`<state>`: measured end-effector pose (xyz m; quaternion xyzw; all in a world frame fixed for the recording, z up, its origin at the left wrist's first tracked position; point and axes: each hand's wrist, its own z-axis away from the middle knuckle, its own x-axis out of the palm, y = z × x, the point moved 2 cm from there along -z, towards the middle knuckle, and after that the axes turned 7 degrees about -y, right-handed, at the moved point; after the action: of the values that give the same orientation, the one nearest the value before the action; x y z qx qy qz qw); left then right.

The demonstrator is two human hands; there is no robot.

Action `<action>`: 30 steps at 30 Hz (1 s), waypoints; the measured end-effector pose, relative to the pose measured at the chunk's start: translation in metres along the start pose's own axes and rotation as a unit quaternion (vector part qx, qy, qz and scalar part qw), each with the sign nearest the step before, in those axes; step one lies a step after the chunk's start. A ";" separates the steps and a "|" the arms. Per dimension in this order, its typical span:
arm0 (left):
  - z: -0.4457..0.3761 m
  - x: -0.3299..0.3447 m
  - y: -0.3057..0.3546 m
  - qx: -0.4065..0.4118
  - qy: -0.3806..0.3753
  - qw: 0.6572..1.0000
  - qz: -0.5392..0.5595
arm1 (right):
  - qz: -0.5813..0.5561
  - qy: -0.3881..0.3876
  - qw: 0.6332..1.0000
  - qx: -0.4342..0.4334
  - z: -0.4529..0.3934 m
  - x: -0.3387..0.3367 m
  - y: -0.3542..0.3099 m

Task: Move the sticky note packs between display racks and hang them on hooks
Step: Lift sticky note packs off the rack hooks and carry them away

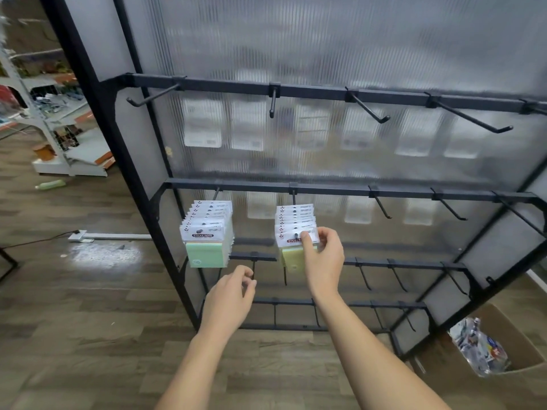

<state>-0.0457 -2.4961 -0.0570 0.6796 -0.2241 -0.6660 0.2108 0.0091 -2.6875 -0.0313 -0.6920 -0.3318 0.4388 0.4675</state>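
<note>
— Item one: what hangs on the rack (340, 91)?

— Sticky note packs, two rows, both on the second rail at centre frame. Left row (207, 232), green pad in front, hangs untouched. Right row (294, 224), yellow pad in front, sits on its hook (293, 196) just right of centre.

— Hands?

— Right hand (324, 261): thumb and fingers (307, 241) pinch the white header card of the front yellow pack (291, 258), right by the hang hole. Left hand (229, 297), lower centre: fingers loosely curled, holding nothing, close to a lower hook; whether it touches that hook I cannot tell.

— Handling notes?

— Judged light, each pack a small paper block in clear film. The pad looks firm; the card header is thin and would likely bend or tear at the hole if pulled sideways. The film may be slippery. Best hold: the header beside the hole, slid straight along the hook.

— Other stock?

— Many bare hooks on the upper and lower rails. Blurred packs show through the ribbed back panel (325, 39). A cardboard box (521, 344) with wrappers sits at lower right, on the wood floor (88, 321).
</note>
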 end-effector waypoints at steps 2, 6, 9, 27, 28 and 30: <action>-0.002 0.002 -0.004 0.001 -0.006 1.000 0.000 | 0.002 0.027 1.000 0.010 0.010 -0.004 0.008; 0.000 0.003 -0.021 -0.001 -0.042 0.999 0.015 | 0.060 -0.014 0.989 0.131 0.044 -0.001 0.029; 0.006 -0.014 -0.048 -0.015 -0.055 0.998 0.013 | 0.150 -0.141 0.966 0.154 0.069 0.036 0.032; 0.235 -0.284 -0.431 -0.428 0.108 0.897 -0.019 | 0.278 -0.601 0.694 -0.281 0.351 0.506 -0.171; 0.248 -0.293 -0.446 -0.446 0.109 0.888 -0.013 | 0.290 -0.615 0.668 -0.303 0.370 0.527 -0.177; 0.270 -0.304 -0.482 -0.474 0.136 0.870 0.025 | 0.308 -0.637 0.618 -0.341 0.405 0.568 -0.188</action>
<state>-0.3081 -1.9243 -0.0995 0.5764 0.1324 -0.5876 0.5522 -0.1477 -1.9846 -0.0957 -0.4102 -0.4396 0.7431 -0.2938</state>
